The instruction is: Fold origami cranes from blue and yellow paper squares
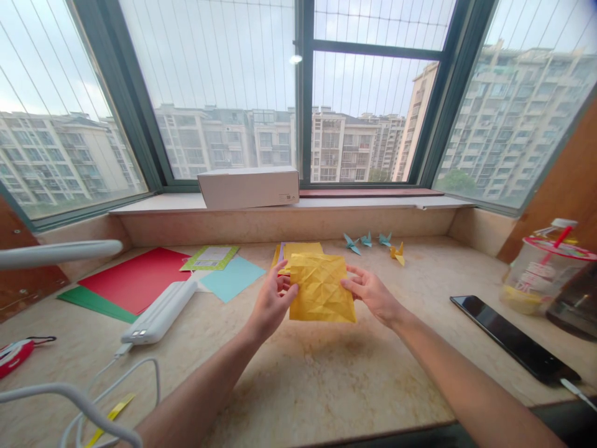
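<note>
A creased yellow paper square [321,288] hangs in the air above the stone counter [308,379], held between both hands. My left hand [272,302] pinches its left edge with thumb and fingers closed on it. My right hand [372,294] grips the right edge, thumb in front and fingers behind. Just behind the sheet lies a small stack of yellow paper [301,250]. Three folded blue paper cranes [367,241] and one yellow crane [397,253] sit further back to the right.
Red [137,278], green [93,300] and light blue [232,277] sheets lie at left, beside a white power bank [161,313] with a cable. A black phone [513,338] and a lidded plastic cup [541,274] are at right. A white box [249,186] sits on the windowsill.
</note>
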`<action>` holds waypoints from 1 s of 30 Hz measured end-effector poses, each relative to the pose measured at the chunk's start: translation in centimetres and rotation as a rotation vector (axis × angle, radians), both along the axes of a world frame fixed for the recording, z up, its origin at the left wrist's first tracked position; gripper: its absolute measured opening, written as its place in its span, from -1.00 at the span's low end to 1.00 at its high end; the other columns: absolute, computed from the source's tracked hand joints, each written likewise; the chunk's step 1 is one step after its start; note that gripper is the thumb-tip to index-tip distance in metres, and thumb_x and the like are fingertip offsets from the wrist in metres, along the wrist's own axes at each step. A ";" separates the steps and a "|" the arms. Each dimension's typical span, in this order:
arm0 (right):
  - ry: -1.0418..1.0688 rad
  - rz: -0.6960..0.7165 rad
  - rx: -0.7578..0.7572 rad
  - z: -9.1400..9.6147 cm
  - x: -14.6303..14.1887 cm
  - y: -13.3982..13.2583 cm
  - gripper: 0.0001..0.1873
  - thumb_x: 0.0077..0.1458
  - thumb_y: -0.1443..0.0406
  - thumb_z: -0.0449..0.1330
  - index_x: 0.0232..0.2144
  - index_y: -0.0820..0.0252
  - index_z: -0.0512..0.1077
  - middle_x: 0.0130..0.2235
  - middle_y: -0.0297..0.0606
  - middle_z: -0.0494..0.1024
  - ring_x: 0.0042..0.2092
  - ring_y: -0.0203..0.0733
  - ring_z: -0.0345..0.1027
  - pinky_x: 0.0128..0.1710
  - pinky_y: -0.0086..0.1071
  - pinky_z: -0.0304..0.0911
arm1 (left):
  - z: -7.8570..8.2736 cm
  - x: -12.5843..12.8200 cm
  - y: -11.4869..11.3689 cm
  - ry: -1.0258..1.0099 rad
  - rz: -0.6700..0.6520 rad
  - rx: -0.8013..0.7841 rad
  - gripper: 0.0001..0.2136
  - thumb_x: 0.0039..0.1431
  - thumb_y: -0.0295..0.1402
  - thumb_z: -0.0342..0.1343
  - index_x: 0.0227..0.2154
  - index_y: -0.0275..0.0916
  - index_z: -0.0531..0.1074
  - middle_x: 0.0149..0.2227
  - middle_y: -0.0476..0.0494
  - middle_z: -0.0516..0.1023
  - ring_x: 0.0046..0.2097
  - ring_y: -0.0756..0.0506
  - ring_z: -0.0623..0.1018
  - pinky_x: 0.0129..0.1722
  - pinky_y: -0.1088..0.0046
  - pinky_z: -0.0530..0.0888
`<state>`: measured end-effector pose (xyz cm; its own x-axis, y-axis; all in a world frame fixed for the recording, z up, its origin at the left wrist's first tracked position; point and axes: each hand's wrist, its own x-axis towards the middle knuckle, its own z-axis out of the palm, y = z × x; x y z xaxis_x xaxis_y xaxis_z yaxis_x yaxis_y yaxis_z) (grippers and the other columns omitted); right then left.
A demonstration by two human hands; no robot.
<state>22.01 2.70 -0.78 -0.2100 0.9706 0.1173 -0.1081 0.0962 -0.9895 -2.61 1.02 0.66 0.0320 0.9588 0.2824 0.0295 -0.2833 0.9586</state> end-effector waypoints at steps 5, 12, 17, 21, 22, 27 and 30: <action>-0.027 -0.030 0.022 -0.2 0.1 0.2 -0.59 -0.04 0.08 0.36 -0.23 0.27 0.49 -0.40 -0.24 0.60 -0.46 -0.31 0.35 -0.47 -0.44 0.17 | -0.1 -0.2 0.1 0.032 -0.038 -0.135 -0.70 0.04 -0.17 0.19 -0.26 -0.30 0.43 -0.33 -0.11 0.54 -0.37 -0.05 0.52 -0.53 0.55 0.35; -0.020 -0.053 0.014 -0.2 0.1 0.3 -0.60 -0.06 0.07 0.36 -0.26 0.23 0.49 -0.45 -0.29 0.57 -0.48 -0.29 0.33 -0.48 -0.41 0.17 | 0.2 -0.3 -0.1 -0.001 -0.025 -0.137 -0.71 0.04 -0.13 0.20 -0.34 -0.28 0.44 -0.40 -0.03 0.52 -0.43 0.01 0.48 -0.56 0.59 0.33; -0.003 -0.042 0.000 -0.1 0.1 0.3 -0.58 -0.03 0.07 0.34 -0.21 0.24 0.47 -0.43 -0.29 0.56 -0.48 -0.29 0.34 -0.49 -0.42 0.16 | 0.5 -0.2 -0.2 -0.022 -0.043 -0.158 -0.67 0.03 -0.10 0.21 -0.31 -0.28 0.44 -0.41 -0.01 0.51 -0.47 0.03 0.47 -0.56 0.58 0.33; 0.006 -0.013 0.032 0.2 0.1 0.1 -0.61 -0.02 0.09 0.34 -0.21 0.23 0.49 -0.41 -0.30 0.55 -0.49 -0.34 0.28 -0.49 -0.44 0.14 | 0.6 -0.1 -0.3 -0.042 -0.031 -0.162 -0.67 0.01 -0.09 0.23 -0.33 -0.28 0.43 -0.51 0.05 0.45 -0.59 0.08 0.35 -0.64 0.61 0.21; 0.002 -0.015 0.050 0.3 0.1 0.0 -0.63 -0.03 0.09 0.35 -0.24 0.23 0.51 -0.42 -0.31 0.54 -0.49 -0.35 0.27 -0.49 -0.44 0.14 | 0.6 -0.1 -0.3 -0.046 -0.022 -0.170 -0.68 0.01 -0.10 0.24 -0.34 -0.28 0.43 -0.57 0.09 0.39 -0.64 0.10 0.29 -0.67 0.62 0.15; -0.062 -0.090 0.112 0.5 0.3 0.1 -0.67 -0.06 0.08 0.35 -0.36 0.23 0.56 -0.52 -0.37 0.46 -0.55 -0.39 0.12 -0.57 -0.46 0.00 | 1.0 0.1 -0.7 -0.062 0.013 -0.199 -0.70 0.07 -0.10 0.20 -0.34 -0.27 0.42 -0.65 0.14 0.35 -0.74 0.15 0.14 -0.73 0.62 0.00; -0.039 -0.086 0.093 0.5 0.3 0.1 -0.65 -0.02 0.06 0.31 -0.31 0.22 0.56 -0.51 -0.36 0.47 -0.60 -0.40 0.14 -0.60 -0.45 0.00 | 1.3 0.3 -0.9 -0.095 -0.009 -0.162 -0.64 0.10 -0.04 0.14 -0.30 -0.29 0.44 -0.36 -0.12 0.57 -0.60 0.05 0.45 -0.68 0.58 0.24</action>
